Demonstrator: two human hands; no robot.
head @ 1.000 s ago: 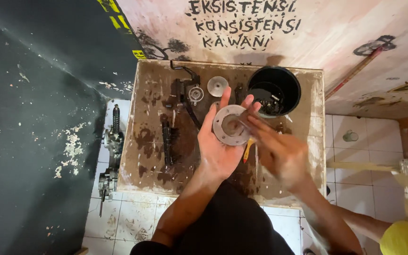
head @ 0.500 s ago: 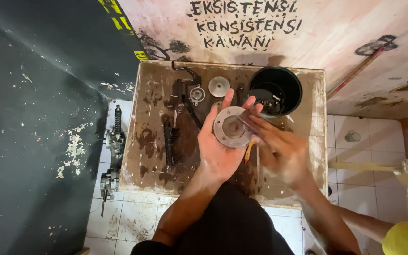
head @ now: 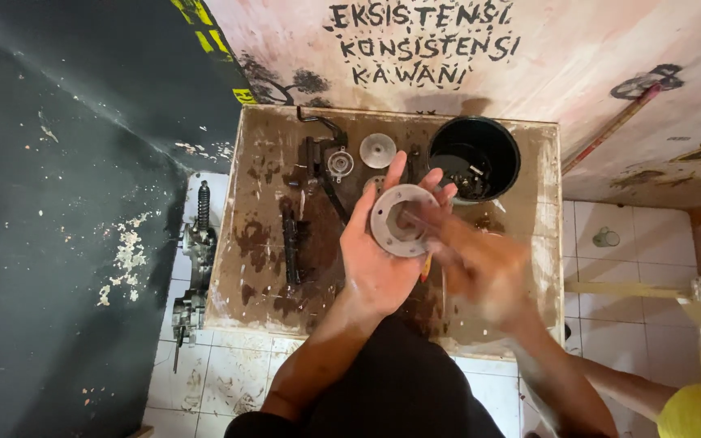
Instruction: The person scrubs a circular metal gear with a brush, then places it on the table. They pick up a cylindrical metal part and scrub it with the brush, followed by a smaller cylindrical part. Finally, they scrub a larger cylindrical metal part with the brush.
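We see a round grey metal disc lying in our open left hand, palm up, fingers cradling its rim. Right hand blurred, fingers at the disc's centre; grip undeterminable. Just beyond the fingertips, a black bucket holds small parts.

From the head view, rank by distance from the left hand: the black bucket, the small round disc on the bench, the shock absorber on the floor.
From the left hand:
1. Small round disc, just beyond the fingertips.
2. Black bucket, back right of the bench.
3. Shock absorber, on the floor, far left.
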